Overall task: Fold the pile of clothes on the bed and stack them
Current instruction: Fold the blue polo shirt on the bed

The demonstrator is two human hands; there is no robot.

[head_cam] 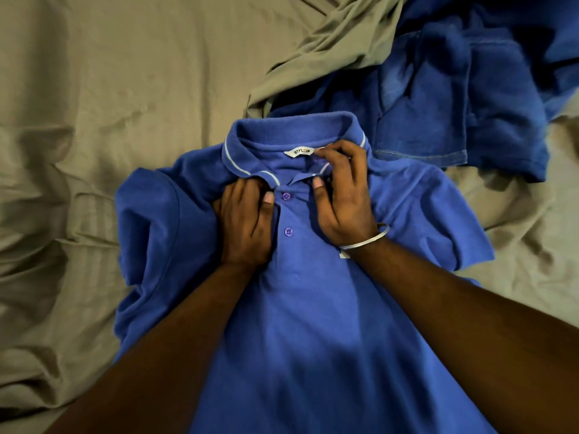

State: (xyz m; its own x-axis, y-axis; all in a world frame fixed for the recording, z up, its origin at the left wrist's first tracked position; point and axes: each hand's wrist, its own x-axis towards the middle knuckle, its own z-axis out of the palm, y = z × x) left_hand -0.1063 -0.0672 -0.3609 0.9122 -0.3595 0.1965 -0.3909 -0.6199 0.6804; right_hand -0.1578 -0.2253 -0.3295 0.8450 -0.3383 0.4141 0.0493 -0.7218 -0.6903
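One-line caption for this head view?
Both hands, left hand and right hand, grip the collar of a blue polo shirt on the bed.

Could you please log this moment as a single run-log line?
stage: arranging collar | blue polo shirt front-up on bed sheet | left hand and right hand gripping collar | unfolded clothes behind

Polo shirt point(313, 308) matt knit cloth; bedsheet point(109, 89) smooth cloth; bangle point(365, 244) shiny metal.

Dim, warm light here, and it falls unevenly: the bed sheet point(94, 89) glows brightest at upper left. Soft shadows of the arms pool across the lower front of the polo shirt point(313, 324). The centre is sharp, label readable; the far upper-right corner goes dark and smeary, edges bending with wide-angle distortion.
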